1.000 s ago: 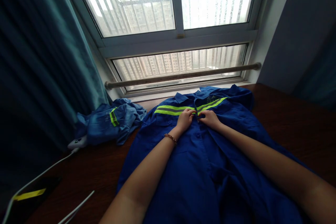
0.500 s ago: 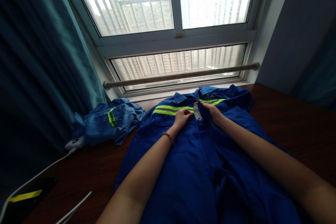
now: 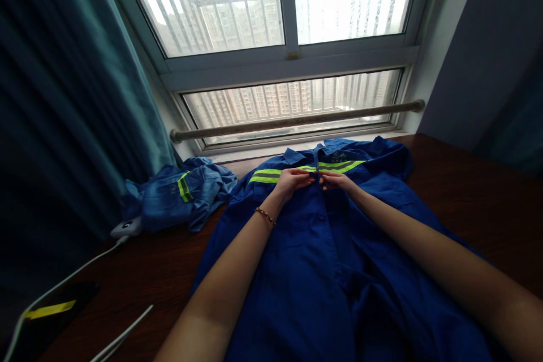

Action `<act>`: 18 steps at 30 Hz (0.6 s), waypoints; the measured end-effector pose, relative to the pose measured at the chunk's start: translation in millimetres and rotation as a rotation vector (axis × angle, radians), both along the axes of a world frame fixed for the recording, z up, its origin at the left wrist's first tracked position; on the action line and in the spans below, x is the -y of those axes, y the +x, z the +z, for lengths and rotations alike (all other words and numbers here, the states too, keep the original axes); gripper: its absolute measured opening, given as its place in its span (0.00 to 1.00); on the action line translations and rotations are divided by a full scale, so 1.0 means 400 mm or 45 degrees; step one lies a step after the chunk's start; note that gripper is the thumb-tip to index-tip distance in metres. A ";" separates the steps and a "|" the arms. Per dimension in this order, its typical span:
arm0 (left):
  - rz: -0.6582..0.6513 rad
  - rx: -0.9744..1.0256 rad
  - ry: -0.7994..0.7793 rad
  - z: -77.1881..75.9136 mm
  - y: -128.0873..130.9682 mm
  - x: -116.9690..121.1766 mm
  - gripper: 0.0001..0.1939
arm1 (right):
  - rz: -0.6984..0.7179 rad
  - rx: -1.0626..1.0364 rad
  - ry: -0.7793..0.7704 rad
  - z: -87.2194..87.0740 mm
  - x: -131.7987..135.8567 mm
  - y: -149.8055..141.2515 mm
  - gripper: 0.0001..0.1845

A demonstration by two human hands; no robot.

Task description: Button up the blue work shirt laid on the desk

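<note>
A blue work jacket (image 3: 280,271) with yellow-green and grey reflective stripes lies spread out, its collar toward the window. At chest height my left hand (image 3: 293,182) pinches one front edge of the jacket. Close beside it, almost touching, my right hand (image 3: 336,180) grips the other front edge. The two edges meet between my fingertips, and whatever button is there is too small to make out. Below the hands, a button (image 3: 321,217) shows on the left front panel.
On the left, a crumpled blue garment (image 3: 176,195) lies by a white device (image 3: 126,227) with a cable. A dark flat object with a yellow strip (image 3: 50,310) is on the brown wooden surface (image 3: 139,271). A rail (image 3: 297,121) crosses the window behind; a teal curtain (image 3: 85,85) hangs left.
My hands have drawn together at the jacket's front opening. The right front edge has folded over, and the white patch seen between the hands earlier is covered.
</note>
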State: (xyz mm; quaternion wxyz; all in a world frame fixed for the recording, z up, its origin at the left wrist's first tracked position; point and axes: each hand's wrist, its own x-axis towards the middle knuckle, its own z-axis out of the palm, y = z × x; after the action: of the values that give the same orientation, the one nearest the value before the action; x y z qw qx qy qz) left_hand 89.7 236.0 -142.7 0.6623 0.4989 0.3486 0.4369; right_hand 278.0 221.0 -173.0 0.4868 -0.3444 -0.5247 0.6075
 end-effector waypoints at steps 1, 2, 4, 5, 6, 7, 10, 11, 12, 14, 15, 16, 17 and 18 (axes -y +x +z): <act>0.013 -0.011 0.000 0.001 0.002 0.002 0.05 | -0.007 0.000 -0.006 -0.001 -0.001 0.000 0.17; 0.024 -0.023 -0.005 0.001 0.003 0.004 0.05 | -0.020 -0.004 -0.016 -0.002 -0.003 0.000 0.17; 0.033 -0.042 -0.020 -0.006 0.002 0.005 0.05 | -0.041 -0.024 -0.024 -0.007 -0.007 0.001 0.18; 0.033 -0.043 -0.024 -0.011 0.002 0.004 0.05 | -0.043 -0.035 -0.028 -0.009 -0.010 0.001 0.18; 0.025 -0.035 -0.025 -0.016 0.002 0.002 0.05 | -0.046 -0.044 -0.039 -0.012 -0.013 0.001 0.19; 0.011 -0.023 -0.022 -0.021 0.001 0.000 0.06 | -0.049 -0.047 -0.055 -0.015 -0.016 0.001 0.19; -0.019 -0.004 -0.011 -0.032 0.002 -0.007 0.08 | -0.058 -0.013 -0.103 -0.023 -0.022 -0.002 0.19; -0.018 -0.007 -0.011 -0.034 0.003 -0.009 0.09 | -0.068 0.005 -0.107 -0.025 -0.023 -0.004 0.19; -0.014 -0.011 -0.012 -0.036 0.003 -0.011 0.09 | -0.080 0.021 -0.105 -0.028 -0.023 -0.005 0.19; -0.014 -0.015 -0.011 -0.037 0.004 -0.011 0.10 | -0.127 0.055 -0.086 -0.034 -0.022 -0.008 0.19; -0.019 -0.016 -0.009 -0.037 0.005 -0.010 0.11 | -0.162 0.075 -0.068 -0.037 -0.020 -0.010 0.19; -0.024 -0.022 -0.006 -0.037 0.006 -0.008 0.11 | -0.203 0.097 -0.043 -0.039 -0.017 -0.013 0.19; -0.030 -0.031 -0.002 -0.037 0.008 -0.006 0.11 | -0.246 0.118 -0.015 -0.039 -0.013 -0.015 0.18; -0.035 -0.045 0.001 -0.036 0.010 -0.003 0.11 | -0.289 0.131 0.013 -0.039 -0.008 -0.018 0.17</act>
State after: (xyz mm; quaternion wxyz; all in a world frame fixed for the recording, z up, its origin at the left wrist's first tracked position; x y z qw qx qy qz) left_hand 93.6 237.1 -157.1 0.6618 0.5114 0.3533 0.4190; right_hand 270.8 224.3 -188.6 0.5266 -0.4298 -0.5096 0.5274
